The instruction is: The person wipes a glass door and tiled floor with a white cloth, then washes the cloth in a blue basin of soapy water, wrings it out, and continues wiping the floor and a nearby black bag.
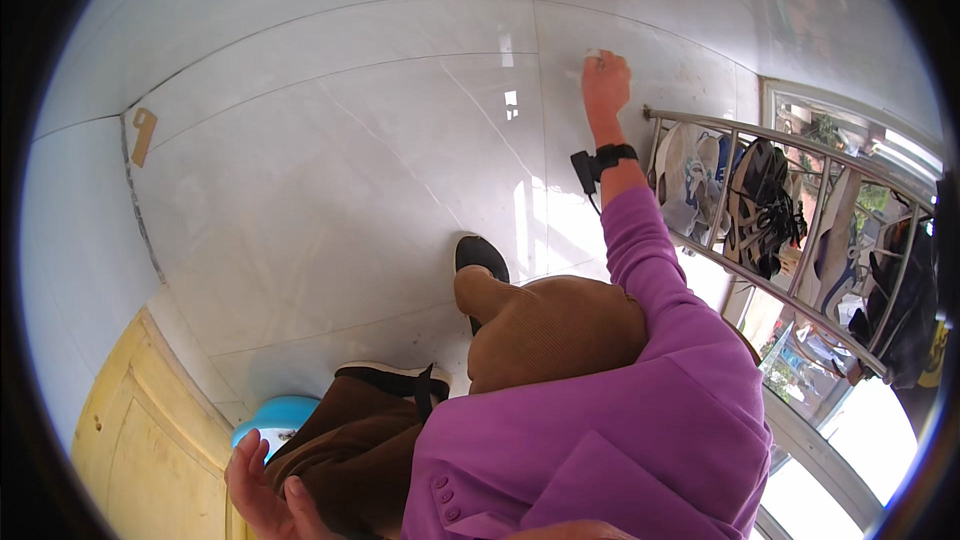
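Observation:
My right hand (606,82), at the end of a purple sleeve with a black strapped device (600,165) on the wrist, reaches far forward to the upper right. Its fingers are curled around a small white thing (593,53), mostly hidden, over the pale marble-look tiles (337,165). At the lower left, my left hand (270,491) has its fingers apart and holds nothing, beside brown trouser fabric. Beyond that hand stands a blue basin (281,414), partly covered by the trouser leg. Black shoes (480,255) are on the tiles.
A metal shoe rack (772,285) with several shoes stands along the right, by a window (862,124). A yellow wooden door (157,427) is at the lower left. One flat tan piece with a hole (143,139) lies near the left wall (71,225).

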`<act>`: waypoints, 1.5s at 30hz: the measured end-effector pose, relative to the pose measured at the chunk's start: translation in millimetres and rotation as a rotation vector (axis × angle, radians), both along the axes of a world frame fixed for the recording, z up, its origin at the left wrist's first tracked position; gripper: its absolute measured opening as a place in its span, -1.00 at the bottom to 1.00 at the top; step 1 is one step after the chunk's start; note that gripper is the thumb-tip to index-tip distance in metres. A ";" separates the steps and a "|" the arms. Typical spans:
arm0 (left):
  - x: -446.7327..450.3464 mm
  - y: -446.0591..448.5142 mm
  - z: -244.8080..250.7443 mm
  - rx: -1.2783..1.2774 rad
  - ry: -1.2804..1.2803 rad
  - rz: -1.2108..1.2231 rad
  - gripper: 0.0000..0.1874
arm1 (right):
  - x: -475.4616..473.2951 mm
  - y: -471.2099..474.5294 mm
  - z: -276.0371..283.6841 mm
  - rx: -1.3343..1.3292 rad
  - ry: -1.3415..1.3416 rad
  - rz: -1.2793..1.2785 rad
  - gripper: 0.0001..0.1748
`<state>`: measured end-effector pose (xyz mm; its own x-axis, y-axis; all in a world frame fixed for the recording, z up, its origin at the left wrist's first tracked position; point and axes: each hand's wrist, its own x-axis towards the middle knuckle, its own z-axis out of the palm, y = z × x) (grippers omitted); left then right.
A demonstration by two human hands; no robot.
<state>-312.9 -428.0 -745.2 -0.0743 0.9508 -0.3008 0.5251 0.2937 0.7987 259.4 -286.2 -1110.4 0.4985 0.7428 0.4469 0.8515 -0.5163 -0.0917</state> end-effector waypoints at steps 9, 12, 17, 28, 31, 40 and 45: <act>-0.2 1.2 -2.1 0.028 0.004 -0.008 -0.45 | -43.6 38.7 -1.0 -0.395 -0.290 0.337 -0.87; 1.0 0.9 -2.1 0.018 0.003 -0.002 -0.46 | -28.0 75.2 3.0 -0.352 -0.318 0.398 -0.88; 0.6 3.4 -1.4 0.018 0.039 -0.047 -0.45 | -24.5 57.5 14.8 -0.491 -0.341 0.561 -0.91; 8.8 7.0 -2.3 -0.036 0.032 0.013 -0.43 | -14.0 103.4 9.1 -0.376 -0.473 0.599 -0.83; 7.2 7.9 -1.5 -0.028 0.032 0.005 -0.43 | -18.2 72.5 11.2 -0.419 -0.376 0.609 -0.86; 8.8 7.8 -3.4 -0.047 0.011 0.047 -0.42 | -17.4 79.8 4.9 -0.294 -0.435 0.615 -0.89; 9.6 7.6 -1.1 -0.046 0.010 0.051 -0.43 | -15.5 78.8 9.8 -0.353 -0.392 0.562 -0.88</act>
